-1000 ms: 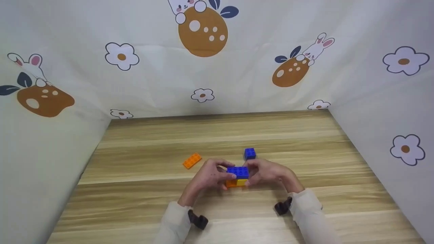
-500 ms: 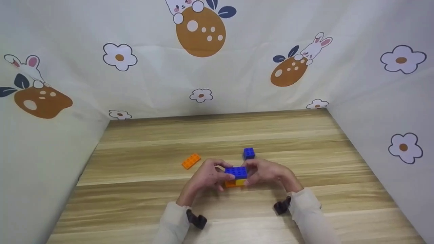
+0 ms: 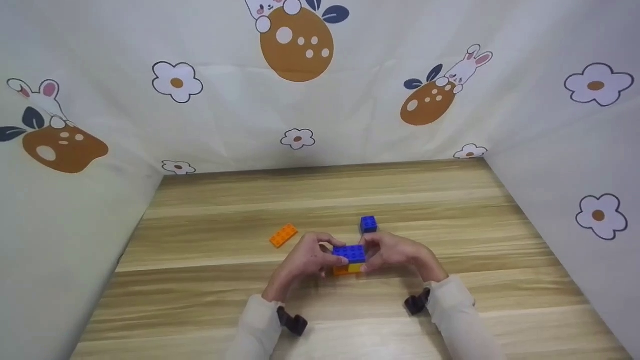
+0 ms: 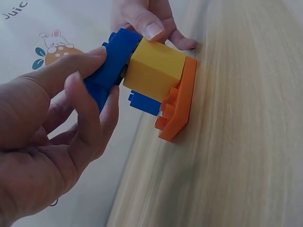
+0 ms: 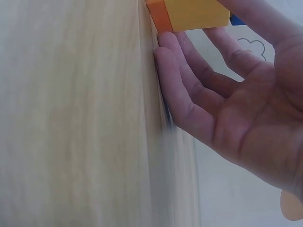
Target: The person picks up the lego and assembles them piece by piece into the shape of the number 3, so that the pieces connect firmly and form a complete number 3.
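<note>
My left hand (image 3: 309, 256) pinches a long blue brick (image 3: 350, 253) between thumb and fingers. This blue brick lies over the right end of a yellow brick (image 4: 156, 66) and overhangs to the left; a narrow dark gap shows between them in the left wrist view. The yellow brick stands on one end of a flat orange brick (image 4: 181, 113), whose other studs are bare. My right hand (image 3: 395, 250) grips the yellow brick from the right, thumb on its near side. In the right wrist view its lower fingers (image 5: 173, 80) curl beside the orange brick, close to the table.
A small blue brick (image 3: 368, 224) stands just behind my right hand. Another flat orange brick (image 3: 283, 235) lies to the left, beyond my left hand. The wood-grain table (image 3: 210, 300) is bordered by a patterned cloth (image 3: 230, 120) at the back and sides.
The lower fingers of my left hand have drawn in slightly, away from the orange brick. Both hands keep their hold on the bricks, and the loose bricks stay in place.
</note>
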Demonstrator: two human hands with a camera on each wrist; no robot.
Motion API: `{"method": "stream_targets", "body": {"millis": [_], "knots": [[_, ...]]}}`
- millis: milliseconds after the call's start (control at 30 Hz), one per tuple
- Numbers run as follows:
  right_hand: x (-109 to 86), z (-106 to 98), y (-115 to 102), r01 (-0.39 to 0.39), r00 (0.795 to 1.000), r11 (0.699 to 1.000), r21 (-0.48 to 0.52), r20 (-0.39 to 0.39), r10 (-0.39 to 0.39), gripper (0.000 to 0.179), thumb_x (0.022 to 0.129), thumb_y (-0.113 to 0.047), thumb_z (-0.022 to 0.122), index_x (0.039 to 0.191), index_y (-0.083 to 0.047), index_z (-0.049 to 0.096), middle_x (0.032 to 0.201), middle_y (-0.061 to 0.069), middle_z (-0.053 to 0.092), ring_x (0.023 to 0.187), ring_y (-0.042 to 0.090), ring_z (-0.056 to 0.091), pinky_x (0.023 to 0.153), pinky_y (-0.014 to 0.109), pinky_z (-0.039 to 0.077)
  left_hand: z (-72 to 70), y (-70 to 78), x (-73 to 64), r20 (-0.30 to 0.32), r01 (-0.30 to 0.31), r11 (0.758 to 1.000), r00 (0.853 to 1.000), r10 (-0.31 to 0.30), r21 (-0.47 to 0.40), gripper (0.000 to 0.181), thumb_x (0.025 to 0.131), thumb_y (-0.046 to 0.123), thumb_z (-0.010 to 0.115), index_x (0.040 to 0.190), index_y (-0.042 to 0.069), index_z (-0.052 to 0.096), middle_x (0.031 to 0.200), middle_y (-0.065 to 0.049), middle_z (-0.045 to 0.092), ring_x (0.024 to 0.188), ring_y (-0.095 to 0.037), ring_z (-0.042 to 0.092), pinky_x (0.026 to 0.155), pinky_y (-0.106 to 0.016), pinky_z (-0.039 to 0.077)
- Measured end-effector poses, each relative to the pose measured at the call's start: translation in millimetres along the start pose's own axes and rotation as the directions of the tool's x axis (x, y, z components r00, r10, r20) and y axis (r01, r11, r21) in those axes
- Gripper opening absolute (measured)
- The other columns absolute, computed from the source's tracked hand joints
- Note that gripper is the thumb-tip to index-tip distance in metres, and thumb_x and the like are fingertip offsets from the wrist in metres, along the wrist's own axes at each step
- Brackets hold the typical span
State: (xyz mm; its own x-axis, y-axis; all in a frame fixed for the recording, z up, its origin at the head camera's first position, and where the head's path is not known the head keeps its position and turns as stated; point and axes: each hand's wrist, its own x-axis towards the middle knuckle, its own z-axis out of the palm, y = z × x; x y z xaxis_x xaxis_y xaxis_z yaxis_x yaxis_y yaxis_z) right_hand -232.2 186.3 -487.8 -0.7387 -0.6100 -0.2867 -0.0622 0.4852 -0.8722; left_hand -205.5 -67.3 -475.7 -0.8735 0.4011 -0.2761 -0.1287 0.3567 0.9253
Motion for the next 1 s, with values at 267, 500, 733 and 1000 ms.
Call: {"method": "stream_targets", "body": {"millis": [267, 500, 733, 1000], "knots": [[-0.3, 1.2, -0.7, -0.020, 1.000, 1.000, -0.004, -0.008, 0.020, 0.033, 0.079, -0.013, 0.084, 0.102, -0.008, 0.061, 0.107, 0.008, 0.069, 0.097, 0.020, 0.066, 0.089, 0.031, 0.052, 1.0, 1.6, 1.4, -0.040, 0.007, 1.000, 0.999, -0.007, 0.007, 0.031, 0.079, 0.025, 0.087, 0.107, 0.019, 0.077, 0.103, -0.005, 0.072, 0.066, -0.014, 0.055, 0.051, -0.022, 0.042], [0.5, 2.2, 0.1, -0.019, 1.000, 1.000, 0.013, -0.006, 0.019, 0.032, 0.079, -0.012, 0.084, 0.100, -0.008, 0.060, 0.103, 0.007, 0.069, 0.093, 0.019, 0.066, 0.085, 0.029, 0.052, -0.9, -3.5, 3.2, -0.052, 0.007, 0.999, 0.999, -0.005, 0.036, 0.030, 0.078, 0.025, 0.087, 0.105, 0.020, 0.078, 0.108, -0.004, 0.072, 0.076, -0.015, 0.060, 0.056, -0.022, 0.043], [-0.9, 0.5, -0.1, 0.008, 1.000, 1.000, 0.019, 0.003, -0.008, 0.032, 0.080, -0.013, 0.084, 0.099, -0.008, 0.059, 0.099, 0.004, 0.069, 0.090, 0.017, 0.066, 0.082, 0.027, 0.054, 0.4, -5.8, 4.4, -0.048, -0.050, 0.999, 0.998, 0.051, 0.015, 0.032, 0.077, 0.023, 0.088, 0.107, 0.015, 0.078, 0.105, -0.009, 0.072, 0.069, -0.013, 0.058, 0.049, -0.021, 0.040], [-0.4, 1.5, -0.8, 0.005, 1.000, 1.000, 0.024, 0.000, -0.005, 0.033, 0.079, -0.012, 0.084, 0.100, -0.008, 0.059, 0.101, 0.005, 0.067, 0.092, 0.018, 0.066, 0.083, 0.029, 0.054, 1.1, -5.0, 3.1, -0.048, -0.028, 0.999, 0.998, 0.029, 0.014, 0.031, 0.078, 0.021, 0.087, 0.107, 0.016, 0.077, 0.107, -0.009, 0.071, 0.071, -0.014, 0.060, 0.050, -0.021, 0.042]]}}
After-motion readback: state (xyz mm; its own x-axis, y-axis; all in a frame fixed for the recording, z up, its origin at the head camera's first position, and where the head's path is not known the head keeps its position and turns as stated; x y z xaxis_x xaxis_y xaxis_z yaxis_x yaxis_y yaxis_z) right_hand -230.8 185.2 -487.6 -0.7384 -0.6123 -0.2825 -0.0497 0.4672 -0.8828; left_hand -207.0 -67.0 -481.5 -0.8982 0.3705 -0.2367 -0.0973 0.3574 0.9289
